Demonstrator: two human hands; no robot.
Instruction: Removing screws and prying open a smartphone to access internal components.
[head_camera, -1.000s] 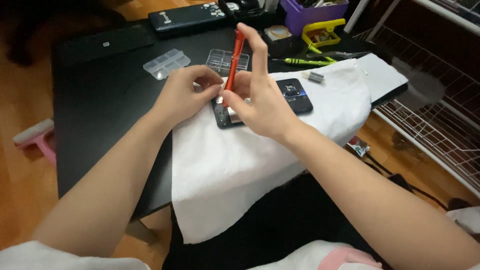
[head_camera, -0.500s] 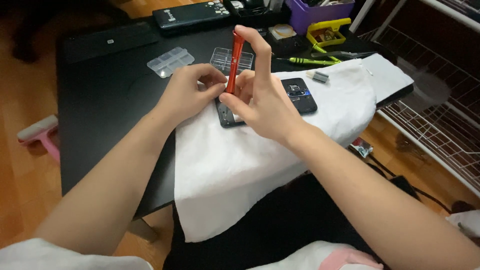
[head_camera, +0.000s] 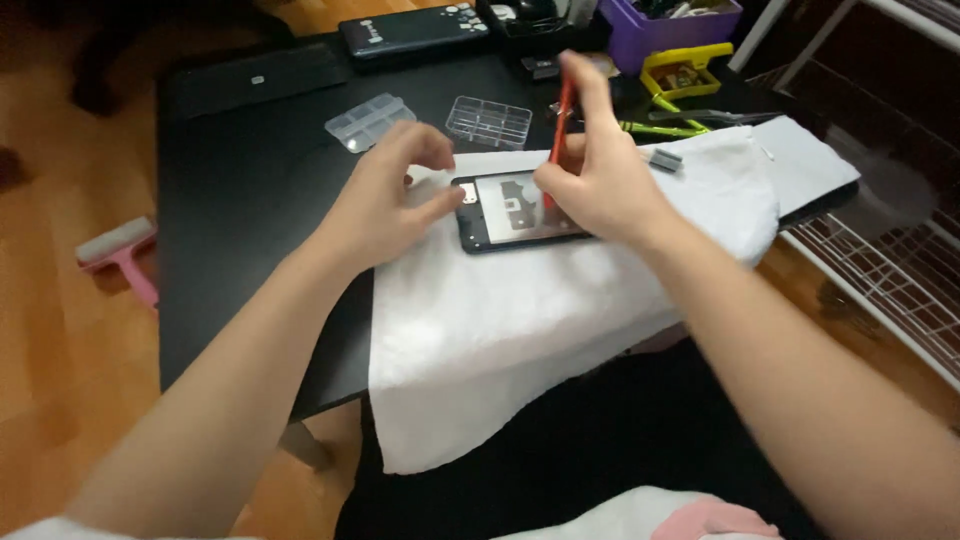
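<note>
An opened black phone (head_camera: 505, 212) with its back cover off lies on a white towel (head_camera: 520, 310) spread over the black table (head_camera: 230, 230). My right hand (head_camera: 600, 180) holds a red screwdriver (head_camera: 560, 125) upright, its tip down on the phone's inner plate. My left hand (head_camera: 385, 205) rests on the towel at the phone's left edge, fingers curled and apart, fingertips touching the phone's corner.
Two clear plastic parts boxes (head_camera: 490, 122) (head_camera: 368, 120) lie behind the phone. A purple bin (head_camera: 670, 25), a yellow case (head_camera: 685, 70), green-handled tools (head_camera: 655, 128) and a dark flat case (head_camera: 415, 30) stand at the back. A wire rack (head_camera: 880, 290) is on the right; a pink tool (head_camera: 120, 255) lies on the floor.
My hands have moved apart, uncovering the phone. The left hand drew back to the phone's left edge; the right hand with the screwdriver shifted right and lower onto the phone.
</note>
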